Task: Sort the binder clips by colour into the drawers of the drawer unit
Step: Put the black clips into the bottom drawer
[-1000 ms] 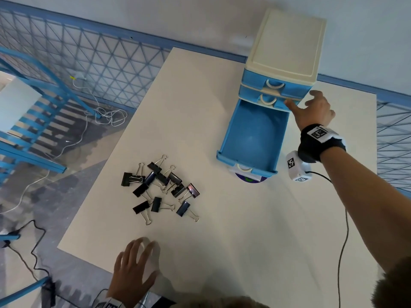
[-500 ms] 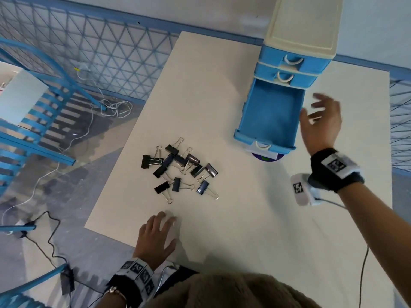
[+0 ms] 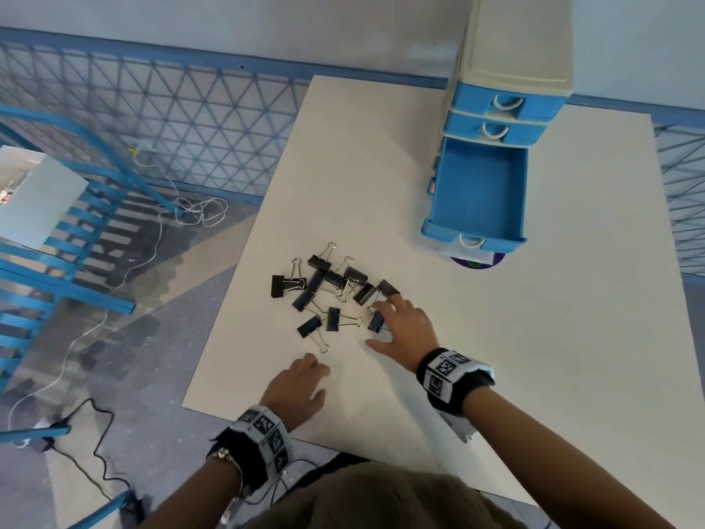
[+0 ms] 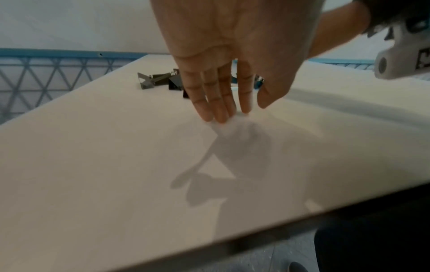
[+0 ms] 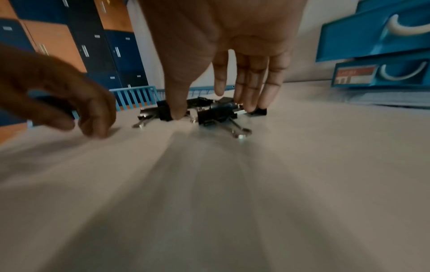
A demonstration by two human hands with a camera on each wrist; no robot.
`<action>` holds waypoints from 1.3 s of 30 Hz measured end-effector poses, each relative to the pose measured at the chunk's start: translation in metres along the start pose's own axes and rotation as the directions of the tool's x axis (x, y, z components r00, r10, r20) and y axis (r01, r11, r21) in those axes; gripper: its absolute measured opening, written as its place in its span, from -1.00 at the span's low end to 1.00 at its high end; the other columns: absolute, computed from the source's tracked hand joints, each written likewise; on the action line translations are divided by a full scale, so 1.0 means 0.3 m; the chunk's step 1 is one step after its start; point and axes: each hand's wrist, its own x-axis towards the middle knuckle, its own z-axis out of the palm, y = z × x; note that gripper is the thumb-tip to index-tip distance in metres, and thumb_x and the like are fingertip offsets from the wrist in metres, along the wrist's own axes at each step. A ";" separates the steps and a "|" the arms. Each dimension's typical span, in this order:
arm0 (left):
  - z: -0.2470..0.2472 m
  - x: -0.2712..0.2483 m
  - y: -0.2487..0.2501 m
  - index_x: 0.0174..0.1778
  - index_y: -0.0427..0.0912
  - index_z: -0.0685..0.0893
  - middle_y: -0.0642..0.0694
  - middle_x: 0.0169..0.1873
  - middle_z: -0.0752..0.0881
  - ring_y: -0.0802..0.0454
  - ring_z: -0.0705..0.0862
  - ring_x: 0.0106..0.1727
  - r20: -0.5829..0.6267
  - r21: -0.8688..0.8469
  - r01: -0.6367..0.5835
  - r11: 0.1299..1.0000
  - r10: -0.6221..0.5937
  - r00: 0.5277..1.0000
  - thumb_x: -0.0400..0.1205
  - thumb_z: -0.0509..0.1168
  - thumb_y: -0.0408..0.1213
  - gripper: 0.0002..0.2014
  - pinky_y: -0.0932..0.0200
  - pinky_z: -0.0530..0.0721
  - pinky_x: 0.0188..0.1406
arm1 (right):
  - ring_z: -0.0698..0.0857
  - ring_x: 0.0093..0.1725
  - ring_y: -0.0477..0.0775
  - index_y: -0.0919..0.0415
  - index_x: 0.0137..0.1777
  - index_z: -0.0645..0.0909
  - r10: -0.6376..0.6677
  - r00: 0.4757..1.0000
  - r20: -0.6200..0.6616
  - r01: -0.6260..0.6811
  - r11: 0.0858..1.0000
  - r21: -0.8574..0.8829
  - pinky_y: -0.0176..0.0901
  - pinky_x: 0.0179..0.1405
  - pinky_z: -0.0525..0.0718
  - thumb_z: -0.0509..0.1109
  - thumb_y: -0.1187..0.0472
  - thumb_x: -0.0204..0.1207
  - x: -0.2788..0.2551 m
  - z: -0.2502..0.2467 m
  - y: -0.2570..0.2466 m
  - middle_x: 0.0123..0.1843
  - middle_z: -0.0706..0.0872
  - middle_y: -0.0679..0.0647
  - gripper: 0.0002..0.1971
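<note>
Table: pale rectangular tabletop (image 3: pixel 496 376), bare near the front edge.
Drawer unit: cream-topped blue plastic drawer unit (image 3: pixel 507 108), far right; bottom drawer (image 3: pixel 478 192) pulled out, empty.
Clips: heap of black and dark-blue metal binder clips (image 3: pixel 332 292), mid-table, none sorted.
Right hand (image 3: pixel 406 330): come over from the drawers, fingers spread, fingertips on the nearest clips, gripping nothing yet.
Left hand (image 3: pixel 299 387): flat, empty.

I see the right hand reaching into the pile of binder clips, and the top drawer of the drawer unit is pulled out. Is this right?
Not quite. The right hand does reach into the pile of binder clips, but the drawer pulled out is the bottom drawer of the drawer unit, not the top one. The top drawer is closed. The head view shows this.
</note>
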 end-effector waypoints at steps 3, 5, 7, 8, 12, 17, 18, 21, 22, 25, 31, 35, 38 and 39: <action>-0.057 0.023 -0.003 0.18 -0.19 0.51 -0.16 0.20 0.52 -0.12 0.56 0.16 -0.028 -0.011 0.008 1.000 -0.008 1.000 0.63 0.11 -0.19 -0.74 0.00 0.55 0.06 | 0.52 0.23 0.24 0.18 0.41 0.33 0.040 0.999 0.018 -0.038 0.996 -0.083 0.03 0.14 0.49 0.38 -0.03 0.47 0.008 0.031 -0.007 0.35 0.45 0.21 -0.42; -0.082 0.037 -0.008 0.14 -0.21 0.53 -0.17 0.20 0.52 -0.13 0.57 0.15 -0.112 -0.041 -0.001 0.999 -0.004 0.994 0.61 0.15 -0.28 -0.78 0.00 0.56 0.04 | 0.54 0.21 0.24 0.20 0.39 0.35 0.065 0.998 0.005 -0.065 0.995 -0.080 0.04 0.12 0.50 0.37 0.02 0.49 0.005 0.045 0.000 0.32 0.49 0.20 -0.47; -0.102 0.053 -0.015 0.16 -0.20 0.53 -0.17 0.21 0.50 -0.14 0.54 0.15 -0.204 -0.058 -0.013 0.998 0.001 0.979 0.57 0.17 -0.37 -0.76 -0.01 0.57 -0.01 | 0.55 0.19 0.25 0.23 0.34 0.40 0.072 0.997 -0.036 -0.074 0.996 -0.045 0.02 0.10 0.50 0.35 0.08 0.50 -0.002 0.055 0.003 0.27 0.54 0.20 -0.54; -0.109 0.065 -0.018 0.17 -0.20 0.53 -0.19 0.22 0.49 -0.16 0.54 0.15 -0.248 -0.050 -0.031 0.998 0.017 0.969 0.54 0.18 -0.42 -0.72 -0.02 0.57 -0.05 | 0.56 0.18 0.25 0.24 0.31 0.43 0.075 0.996 -0.058 -0.076 0.997 -0.030 0.01 0.09 0.50 0.35 0.11 0.50 -0.007 0.058 0.004 0.24 0.56 0.21 -0.58; -0.124 0.119 -0.031 0.21 -0.19 0.50 -0.23 0.19 0.47 -0.27 0.66 0.04 -0.306 0.107 -0.124 0.986 0.151 0.940 0.24 0.40 -0.59 -0.40 -0.02 0.69 -0.31 | 0.62 0.06 0.29 0.27 0.17 0.54 0.085 0.988 -0.126 -0.076 0.994 0.074 0.01 -0.02 0.52 0.39 0.22 0.40 -0.041 0.050 0.012 0.10 0.64 0.22 -0.66; -0.118 0.184 -0.054 0.28 -0.09 0.44 -0.18 0.18 0.39 -0.15 0.57 0.08 -0.248 0.338 -0.113 0.934 0.205 0.947 -0.17 0.55 -0.46 0.00 0.16 0.72 -0.52 | 0.69 -0.30 0.29 0.25 0.01 0.62 0.088 0.942 -0.325 -0.031 0.984 0.175 -0.04 -0.29 0.61 0.50 0.23 0.26 -0.073 -0.075 0.038 -0.11 0.68 0.21 -0.69; -0.117 0.194 -0.055 0.29 -0.09 0.45 -0.18 0.19 0.42 -0.13 0.58 0.07 -0.215 0.373 -0.116 0.921 0.208 0.954 -0.19 0.56 -0.43 0.01 0.20 0.72 -0.53 | 0.68 -0.32 0.27 0.25 0.02 0.61 0.097 0.926 -0.365 -0.027 0.981 0.191 -0.06 -0.30 0.60 0.51 0.24 0.27 -0.068 -0.119 0.044 -0.09 0.67 0.21 -0.69; -0.119 0.217 -0.040 0.23 -0.10 0.51 -0.21 0.16 0.61 -0.11 0.72 -0.10 -0.110 0.413 -0.149 0.899 0.212 0.971 -0.21 0.57 -0.42 -0.03 0.21 0.70 -0.62 | 0.68 -0.31 0.22 0.28 0.06 0.59 0.142 0.864 -0.482 -0.033 0.973 0.228 -0.10 -0.36 0.58 0.50 0.26 0.31 -0.031 -0.256 0.083 -0.03 0.64 0.23 -0.69; -0.120 0.225 -0.034 0.19 -0.10 0.52 -0.22 0.12 0.66 -0.11 0.73 -0.14 -0.088 0.406 -0.161 0.900 0.214 0.973 -0.20 0.58 -0.44 -0.06 0.21 0.70 -0.63 | 0.69 -0.30 0.22 0.28 0.07 0.59 0.153 0.843 -0.516 -0.039 0.973 0.226 -0.11 -0.38 0.58 0.49 0.27 0.33 -0.009 -0.299 0.103 -0.01 0.64 0.24 -0.69; -0.123 0.236 -0.005 0.06 -0.06 0.58 -0.14 0.05 0.63 -0.01 0.73 -0.27 -0.103 0.392 -0.171 0.904 0.228 0.968 -0.21 0.59 -0.42 -0.16 0.31 0.59 -0.76 | 0.70 -0.22 0.31 0.29 0.16 0.57 0.215 0.797 -0.564 -0.103 0.969 0.224 -0.09 -0.31 0.56 0.45 0.27 0.39 0.067 -0.414 0.173 0.10 0.60 0.28 -0.67; -0.120 0.235 0.045 -0.03 0.01 0.54 -0.02 -0.04 0.61 0.11 0.71 -0.34 -0.184 0.298 -0.129 0.946 0.189 0.964 -0.14 0.60 -0.27 -0.27 0.43 0.44 -0.87 | 0.63 0.05 0.39 0.25 0.33 0.46 0.350 0.812 -0.467 -0.285 0.936 0.206 0.03 -0.07 0.57 0.36 0.24 0.48 0.189 -0.528 0.291 0.28 0.51 0.30 -0.59; -0.123 0.217 0.071 0.32 -0.10 0.44 -0.18 0.34 0.48 -0.13 0.58 0.20 -0.175 0.116 -0.086 0.989 0.106 0.979 0.43 0.32 -0.40 -0.48 0.08 0.74 -0.32 | 0.62 0.09 0.39 0.31 0.31 0.50 0.192 0.838 -0.510 -0.143 0.981 0.134 0.15 0.03 0.64 0.38 0.27 0.48 0.203 -0.478 0.269 0.28 0.54 0.35 -0.61; -0.125 0.208 0.082 0.42 -0.10 0.35 -0.21 0.46 0.33 -0.15 0.44 0.36 -0.167 0.068 -0.071 0.995 0.081 0.983 0.53 0.19 -0.44 -0.50 0.04 0.70 -0.09 | 0.66 -0.01 0.36 0.33 0.12 0.63 -0.066 0.844 -0.532 0.102 0.994 0.038 0.13 -0.05 0.65 0.41 0.40 0.40 0.180 -0.385 0.193 0.08 0.65 0.36 -0.72; -0.125 0.206 0.084 0.43 -0.10 0.33 -0.20 0.47 0.30 -0.14 0.41 0.39 -0.163 0.058 -0.072 0.996 0.081 0.983 0.54 0.17 -0.44 -0.49 0.05 0.70 -0.06 | 0.67 -0.04 0.33 0.31 0.08 0.64 -0.143 0.862 -0.486 0.170 0.985 0.012 0.09 -0.06 0.64 0.41 0.43 0.38 0.170 -0.346 0.162 0.04 0.67 0.34 -0.74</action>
